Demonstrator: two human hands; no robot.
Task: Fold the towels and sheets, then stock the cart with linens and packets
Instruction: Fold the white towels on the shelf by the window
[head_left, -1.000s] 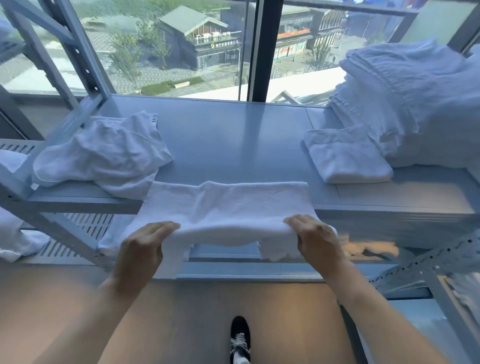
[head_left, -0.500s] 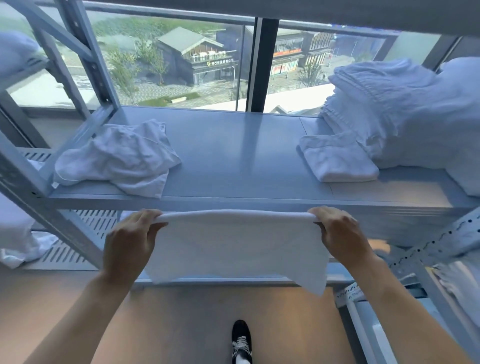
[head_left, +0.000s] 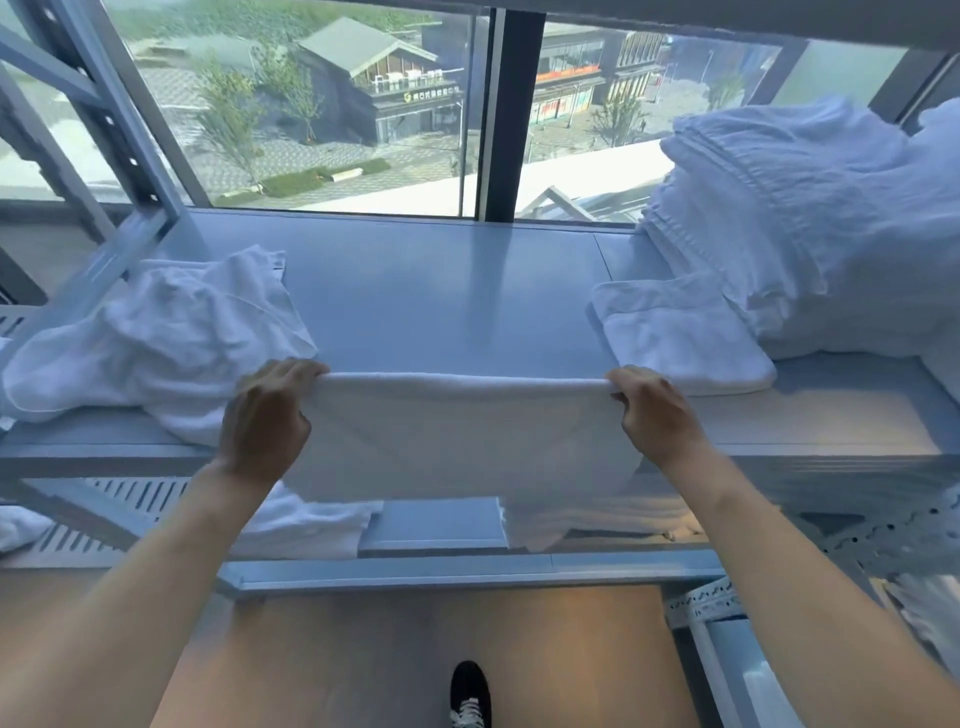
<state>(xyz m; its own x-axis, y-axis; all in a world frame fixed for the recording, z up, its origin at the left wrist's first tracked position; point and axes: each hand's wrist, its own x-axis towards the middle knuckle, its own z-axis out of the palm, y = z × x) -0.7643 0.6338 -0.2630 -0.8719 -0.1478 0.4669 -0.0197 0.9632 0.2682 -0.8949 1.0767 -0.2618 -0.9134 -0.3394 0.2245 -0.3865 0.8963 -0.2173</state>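
Towel hangs doubled at the shelf edge, left hand and right hand fingers pinching its top corners; a slackened pinch could undo the fold.

Both bare forearms reach forward and a little inward, at about the same height. The left hand and the right hand are well apart, backs turned up to the camera. On each hand the fingers are curled over the top edge of the white towel and grip it.
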